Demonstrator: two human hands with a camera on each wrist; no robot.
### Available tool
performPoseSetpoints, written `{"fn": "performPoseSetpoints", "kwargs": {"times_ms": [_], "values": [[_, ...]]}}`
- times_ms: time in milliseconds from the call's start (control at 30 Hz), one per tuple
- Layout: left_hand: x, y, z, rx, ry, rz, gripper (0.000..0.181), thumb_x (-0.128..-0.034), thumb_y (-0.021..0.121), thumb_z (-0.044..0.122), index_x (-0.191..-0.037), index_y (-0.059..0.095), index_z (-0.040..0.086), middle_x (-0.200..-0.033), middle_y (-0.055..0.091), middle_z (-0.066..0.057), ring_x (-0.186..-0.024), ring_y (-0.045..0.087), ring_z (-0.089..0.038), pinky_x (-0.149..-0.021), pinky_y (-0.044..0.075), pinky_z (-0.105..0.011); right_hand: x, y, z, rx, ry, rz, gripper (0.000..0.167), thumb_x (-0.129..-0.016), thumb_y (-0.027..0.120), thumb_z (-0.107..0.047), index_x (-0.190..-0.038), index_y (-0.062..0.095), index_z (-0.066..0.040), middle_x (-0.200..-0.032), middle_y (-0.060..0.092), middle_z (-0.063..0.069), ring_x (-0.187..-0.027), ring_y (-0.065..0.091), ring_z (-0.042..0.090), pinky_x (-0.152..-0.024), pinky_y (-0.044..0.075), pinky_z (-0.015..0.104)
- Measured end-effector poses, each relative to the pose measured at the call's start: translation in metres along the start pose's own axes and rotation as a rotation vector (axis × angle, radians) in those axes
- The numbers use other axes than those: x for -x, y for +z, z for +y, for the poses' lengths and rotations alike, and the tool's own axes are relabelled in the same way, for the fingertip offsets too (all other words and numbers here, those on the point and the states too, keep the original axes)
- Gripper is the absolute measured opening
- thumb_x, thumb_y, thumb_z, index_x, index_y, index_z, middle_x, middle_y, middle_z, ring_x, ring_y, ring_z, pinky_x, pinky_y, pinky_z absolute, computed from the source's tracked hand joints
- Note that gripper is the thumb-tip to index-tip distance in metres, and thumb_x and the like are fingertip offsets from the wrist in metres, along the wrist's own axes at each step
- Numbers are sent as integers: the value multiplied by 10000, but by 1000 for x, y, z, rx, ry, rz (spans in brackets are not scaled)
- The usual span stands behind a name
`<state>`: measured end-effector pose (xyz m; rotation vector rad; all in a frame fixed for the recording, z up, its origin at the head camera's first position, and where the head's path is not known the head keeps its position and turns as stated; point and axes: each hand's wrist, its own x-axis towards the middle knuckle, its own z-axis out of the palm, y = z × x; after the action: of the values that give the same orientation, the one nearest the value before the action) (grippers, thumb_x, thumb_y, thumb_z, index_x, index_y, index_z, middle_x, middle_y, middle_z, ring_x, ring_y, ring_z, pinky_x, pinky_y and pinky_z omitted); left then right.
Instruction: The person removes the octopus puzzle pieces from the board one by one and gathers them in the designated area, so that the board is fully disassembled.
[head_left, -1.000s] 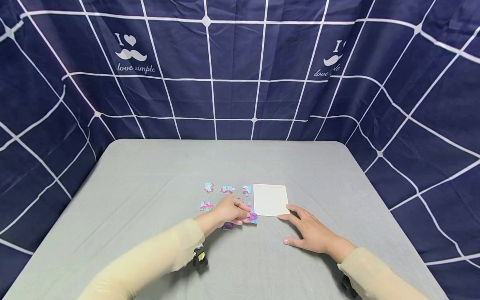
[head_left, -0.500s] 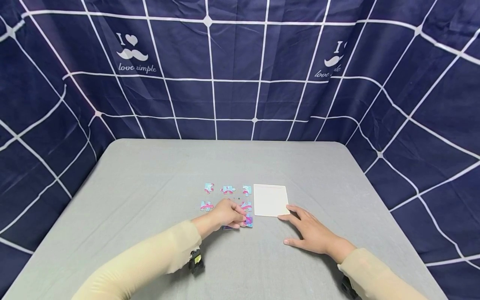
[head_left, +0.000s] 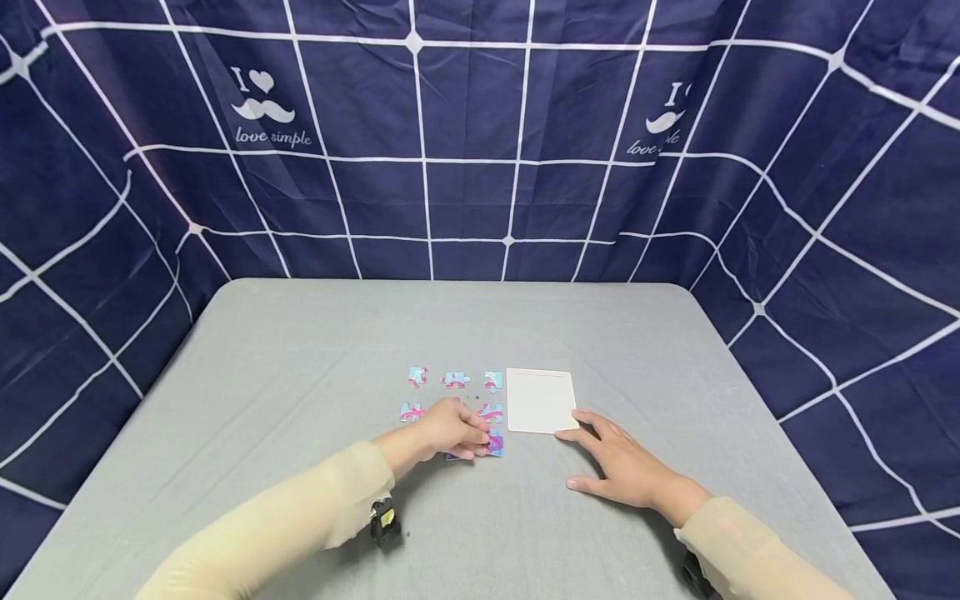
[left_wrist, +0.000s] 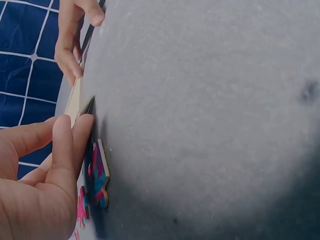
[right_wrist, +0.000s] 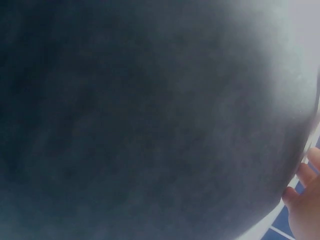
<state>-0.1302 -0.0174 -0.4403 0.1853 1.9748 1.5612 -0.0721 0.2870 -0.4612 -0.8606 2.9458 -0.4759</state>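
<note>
My left hand (head_left: pixel 452 428) pinches a purple jigsaw puzzle piece (head_left: pixel 495 444) between thumb and fingers, low over the table. In the left wrist view that puzzle piece (left_wrist: pixel 87 105) appears tilted, edge-on at the fingertips. Below the hand another piece (left_wrist: pixel 99 172) lies on the cloth; in the head view the hand mostly covers it. Blue-and-pink pieces form loose rows: one at far left (head_left: pixel 417 376), one at far middle (head_left: pixel 455 380), one at far right (head_left: pixel 492 380). Nearer lie a left piece (head_left: pixel 411 412) and a right piece (head_left: pixel 491 412). My right hand (head_left: pixel 618 462) touches a white square tray (head_left: pixel 542 402) with relaxed fingers.
A grey cloth covers the table (head_left: pixel 337 333). Behind it and at both sides hangs a dark blue curtain (head_left: pixel 472 196) with white grid lines. Each wrist wears a black device, such as the left wrist camera (head_left: pixel 385 522).
My left hand has moved slightly left with the purple puzzle piece, away from the white tray. The right-hand piece of the middle row now shows more fully. My right hand stays put.
</note>
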Motion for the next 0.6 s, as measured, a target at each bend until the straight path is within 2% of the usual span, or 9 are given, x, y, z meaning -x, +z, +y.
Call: {"fn": "performPoseSetpoints", "kwargs": {"times_ms": [333, 600], "values": [[4, -15, -1, 49, -4, -28, 197, -848, 669, -47, -1034, 665, -111, -872, 698, -184, -753, 698, -228, -624, 582, -285, 0, 0, 0, 2, 2, 1, 644, -843, 653, -544, -1376, 481, -226, -1463, 317, 162, -1320, 328, 382, -1015, 332, 588], [12, -28, 0, 50, 30, -40, 285, -866, 662, -5, -1127, 621, -112, -973, 690, -199, -866, 688, -253, -663, 580, -287, 0, 0, 0, -3, 13, -4, 646, -841, 648, -555, -1373, 483, -229, -1462, 319, 163, -1321, 327, 382, -1016, 330, 587]]}}
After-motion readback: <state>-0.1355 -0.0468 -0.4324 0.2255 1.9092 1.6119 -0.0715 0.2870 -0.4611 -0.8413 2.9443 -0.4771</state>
